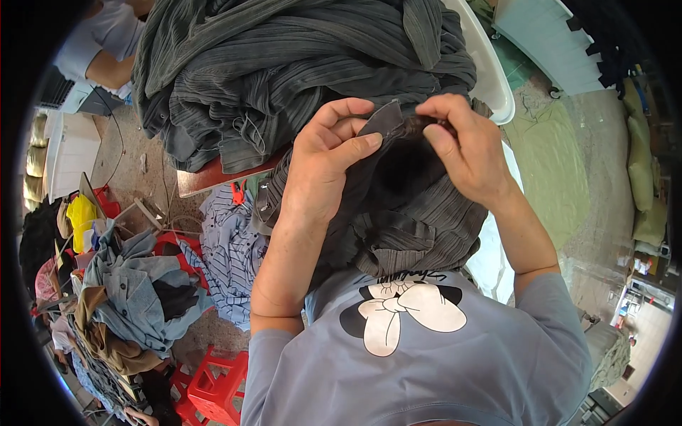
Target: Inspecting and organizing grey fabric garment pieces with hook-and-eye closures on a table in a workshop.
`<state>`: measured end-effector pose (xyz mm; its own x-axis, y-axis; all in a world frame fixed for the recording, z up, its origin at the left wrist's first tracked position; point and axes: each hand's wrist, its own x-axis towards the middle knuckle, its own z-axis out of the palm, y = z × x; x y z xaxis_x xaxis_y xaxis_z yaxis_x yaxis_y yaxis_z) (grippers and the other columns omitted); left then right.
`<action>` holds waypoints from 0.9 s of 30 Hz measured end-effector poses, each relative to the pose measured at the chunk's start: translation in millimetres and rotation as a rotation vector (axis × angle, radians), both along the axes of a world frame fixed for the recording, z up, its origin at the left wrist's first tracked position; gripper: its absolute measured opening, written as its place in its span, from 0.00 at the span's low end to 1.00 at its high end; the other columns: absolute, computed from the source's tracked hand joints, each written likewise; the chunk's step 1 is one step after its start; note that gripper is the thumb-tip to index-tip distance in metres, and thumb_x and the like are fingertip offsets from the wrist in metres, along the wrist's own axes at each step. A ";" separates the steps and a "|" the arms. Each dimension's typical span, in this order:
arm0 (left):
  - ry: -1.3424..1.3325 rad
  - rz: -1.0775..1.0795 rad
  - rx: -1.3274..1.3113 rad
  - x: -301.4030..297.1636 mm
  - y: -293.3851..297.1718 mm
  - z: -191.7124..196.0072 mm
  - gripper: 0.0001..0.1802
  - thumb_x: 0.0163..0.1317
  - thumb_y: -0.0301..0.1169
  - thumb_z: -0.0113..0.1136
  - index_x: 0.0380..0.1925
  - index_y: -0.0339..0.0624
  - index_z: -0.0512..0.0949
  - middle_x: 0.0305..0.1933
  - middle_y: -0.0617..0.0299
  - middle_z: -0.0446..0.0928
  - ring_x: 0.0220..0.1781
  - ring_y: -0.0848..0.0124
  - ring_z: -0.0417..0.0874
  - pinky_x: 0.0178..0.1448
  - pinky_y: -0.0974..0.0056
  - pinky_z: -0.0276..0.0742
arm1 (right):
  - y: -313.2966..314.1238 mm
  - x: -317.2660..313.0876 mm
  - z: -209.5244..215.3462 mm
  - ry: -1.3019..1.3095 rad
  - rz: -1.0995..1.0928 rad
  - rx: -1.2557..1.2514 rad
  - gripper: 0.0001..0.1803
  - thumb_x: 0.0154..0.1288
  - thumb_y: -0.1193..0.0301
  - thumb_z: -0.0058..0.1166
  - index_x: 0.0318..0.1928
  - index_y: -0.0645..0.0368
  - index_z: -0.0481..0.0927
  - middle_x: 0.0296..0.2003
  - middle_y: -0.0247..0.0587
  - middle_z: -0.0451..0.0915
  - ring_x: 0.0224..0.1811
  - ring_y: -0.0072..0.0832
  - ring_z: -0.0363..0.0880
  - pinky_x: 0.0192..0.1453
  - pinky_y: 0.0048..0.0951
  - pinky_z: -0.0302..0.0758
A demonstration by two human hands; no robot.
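A dark grey, ribbed-looking garment (419, 220) is spread over my lap and rises between my hands. Thumb and fingers of my left hand (323, 145) pinch a smooth dark grey pointed corner (383, 119) of it, which sticks up. Close by on the right, my right hand (469, 145) is bent with thumb and index finger drawn toward each other at the same edge. Whatever lies between those fingertips is too small and dark to make out. Just beyond my hands lies a large heap of similar dark grey ribbed cloth (298, 64).
The heap rests partly on a reddish-brown board (220, 177) and against a white plastic tub (497, 85). Blue striped cloth (231, 248), denim clothes (142, 284) and red plastic stools (217, 387) are at the left. Another person's arm (110, 69) shows at the far left.
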<state>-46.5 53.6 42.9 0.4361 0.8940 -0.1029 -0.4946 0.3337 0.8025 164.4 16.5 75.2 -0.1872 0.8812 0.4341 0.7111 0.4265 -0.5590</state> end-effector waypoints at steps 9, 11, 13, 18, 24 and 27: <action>0.064 0.107 0.018 9.7 -9.9 5.6 0.20 0.60 0.16 0.63 0.53 0.32 0.72 0.41 0.59 0.83 0.43 0.76 0.83 0.53 0.72 0.78 | -6.6 -11.9 -11.6 -0.135 -0.017 0.180 0.12 0.64 0.67 0.64 0.42 0.58 0.77 0.33 0.38 0.80 0.32 0.38 0.82 0.33 0.35 0.78; 0.074 0.121 0.027 10.8 -10.9 5.9 0.21 0.60 0.16 0.64 0.53 0.32 0.72 0.41 0.59 0.83 0.42 0.76 0.83 0.53 0.72 0.78 | -6.6 -13.1 -13.6 -0.174 -0.025 0.247 0.11 0.63 0.67 0.64 0.41 0.58 0.77 0.32 0.37 0.79 0.32 0.37 0.82 0.32 0.33 0.78; 0.102 0.124 0.026 11.6 -11.7 7.6 0.21 0.59 0.16 0.64 0.53 0.32 0.71 0.40 0.59 0.83 0.42 0.76 0.83 0.52 0.72 0.78 | -7.1 -13.8 -15.1 -0.208 -0.035 0.275 0.11 0.63 0.67 0.64 0.41 0.58 0.77 0.32 0.37 0.79 0.31 0.36 0.82 0.32 0.33 0.78; 0.098 0.115 0.009 12.7 -12.7 5.8 0.21 0.59 0.16 0.64 0.53 0.32 0.71 0.39 0.59 0.83 0.41 0.76 0.83 0.52 0.72 0.78 | -6.5 -15.6 -18.5 -0.229 -0.039 0.282 0.12 0.62 0.67 0.65 0.41 0.57 0.77 0.31 0.36 0.79 0.31 0.35 0.82 0.32 0.33 0.78; 0.087 0.104 -0.012 14.3 -12.6 3.3 0.21 0.59 0.16 0.63 0.53 0.32 0.71 0.39 0.59 0.83 0.41 0.76 0.84 0.52 0.72 0.78 | -7.6 -13.4 -21.7 -0.174 -0.040 0.287 0.09 0.64 0.69 0.64 0.39 0.58 0.78 0.30 0.37 0.79 0.29 0.36 0.82 0.31 0.33 0.78; 0.079 0.101 -0.022 12.9 -11.9 2.8 0.20 0.60 0.16 0.63 0.52 0.32 0.72 0.39 0.60 0.83 0.41 0.76 0.84 0.52 0.72 0.78 | -8.9 -5.5 -24.5 0.185 -0.067 -0.021 0.09 0.69 0.71 0.61 0.45 0.61 0.79 0.35 0.40 0.83 0.33 0.34 0.85 0.36 0.27 0.79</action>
